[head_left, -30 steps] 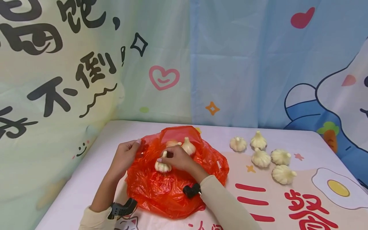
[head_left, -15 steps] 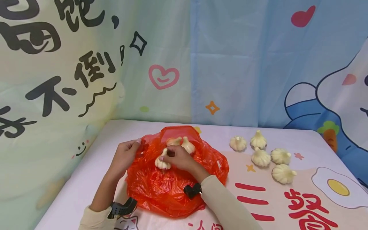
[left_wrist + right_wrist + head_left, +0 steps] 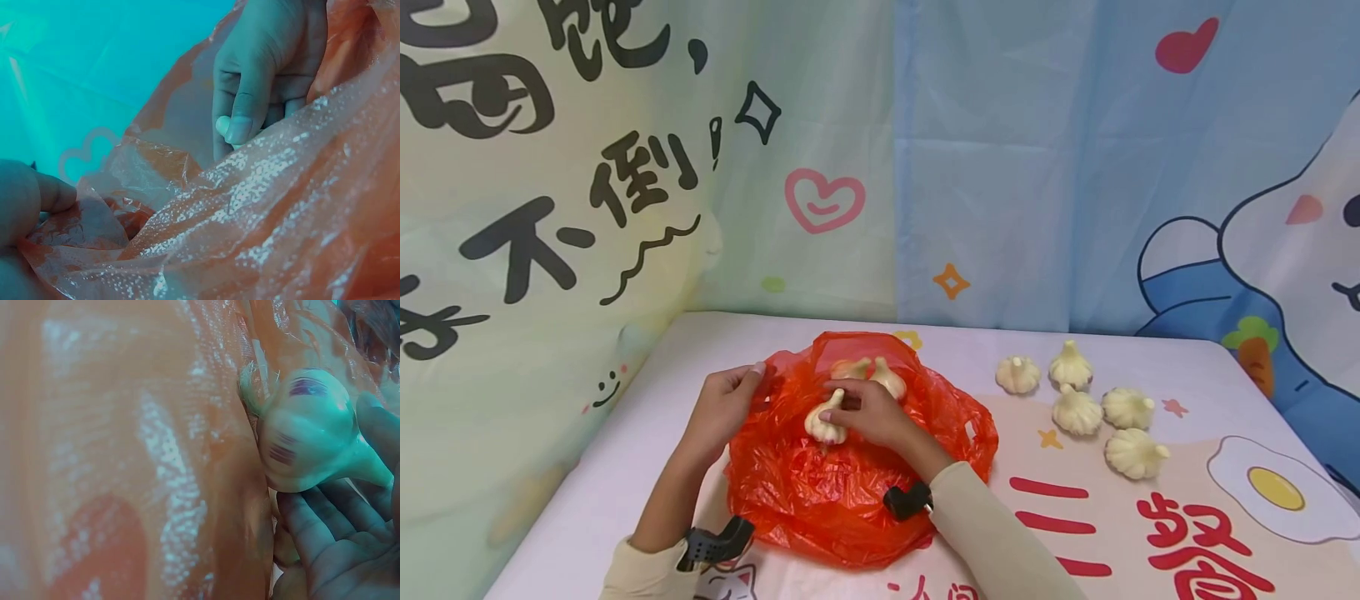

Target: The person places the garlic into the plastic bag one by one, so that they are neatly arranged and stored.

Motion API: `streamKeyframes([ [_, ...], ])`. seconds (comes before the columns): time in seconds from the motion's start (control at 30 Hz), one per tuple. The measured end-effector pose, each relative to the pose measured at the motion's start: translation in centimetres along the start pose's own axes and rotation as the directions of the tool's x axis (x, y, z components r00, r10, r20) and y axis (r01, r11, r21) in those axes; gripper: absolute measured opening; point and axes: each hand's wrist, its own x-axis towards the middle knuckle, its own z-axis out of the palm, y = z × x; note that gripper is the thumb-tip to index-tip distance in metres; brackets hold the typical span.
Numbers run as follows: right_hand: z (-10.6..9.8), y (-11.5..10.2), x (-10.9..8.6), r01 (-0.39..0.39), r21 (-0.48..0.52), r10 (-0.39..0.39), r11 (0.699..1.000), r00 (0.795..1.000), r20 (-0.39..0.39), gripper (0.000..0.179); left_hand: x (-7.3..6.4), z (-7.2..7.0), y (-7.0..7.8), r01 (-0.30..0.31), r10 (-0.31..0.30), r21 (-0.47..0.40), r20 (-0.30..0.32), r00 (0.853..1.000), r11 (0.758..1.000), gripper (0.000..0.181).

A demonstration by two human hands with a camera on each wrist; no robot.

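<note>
A thin red plastic bag (image 3: pixel 850 521) lies spread with its mouth open. The left hand (image 3: pixel 724 410) pinches the bag's left rim between thumb and fingers. Over the mouth, the right hand (image 3: pixel 874 412) holds a whitish garlic bulb (image 3: pixel 822 425) by its stem, roots pointing down. In the right wrist view, purple streaks mark that garlic bulb (image 3: pixel 306 437), and the bag film lies close beside it. Deeper in the bag are another garlic bulb (image 3: pixel 889 380) and a reddish-tinted bulb (image 3: pixel 850 369), partly hidden by the right hand. The left wrist view shows mostly bag film.
Several garlic bulbs (image 3: pixel 1077 411) lie loose on the table at the right of the bag. The printed tablecloth (image 3: pixel 1030 550) runs up to a fabric backdrop (image 3: pixel 985 167) behind. A second fabric wall (image 3: pixel 550 350) closes the left side.
The right hand has lifted the garlic bulb slightly, and its stem leans a little more to the right. The left hand keeps its grip on the bag rim.
</note>
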Motion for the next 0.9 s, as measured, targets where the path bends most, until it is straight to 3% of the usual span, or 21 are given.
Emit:
streamKeyframes([
  [0.17,-0.4,-0.2,-0.4,0.014,-0.006,-0.014,1.000,1.000,-0.012,0.046,-0.1,0.1,0.0,-0.002,0.002,-0.007,0.007,1.000,1.000,0.048],
  [0.43,-1.0,-0.7,-0.8,0.068,0.093,-0.062,0.993,0.996,-0.061,0.049,0.0,0.1,-0.2,-0.002,0.002,0.000,0.007,1.000,1.000,0.048],
  [0.57,-1.3,-1.2,-1.1,0.079,0.092,-0.071,0.993,0.994,-0.084,0.047,0.0,0.1,-0.2,0.001,-0.001,0.009,0.009,1.000,1.000,0.048],
  [0.9,-2.2,-2.9,-2.0,0.095,0.065,-0.092,0.993,0.995,-0.042,0.047,0.0,0.0,-0.1,-0.001,0.002,-0.004,0.016,1.000,1.000,0.047],
])
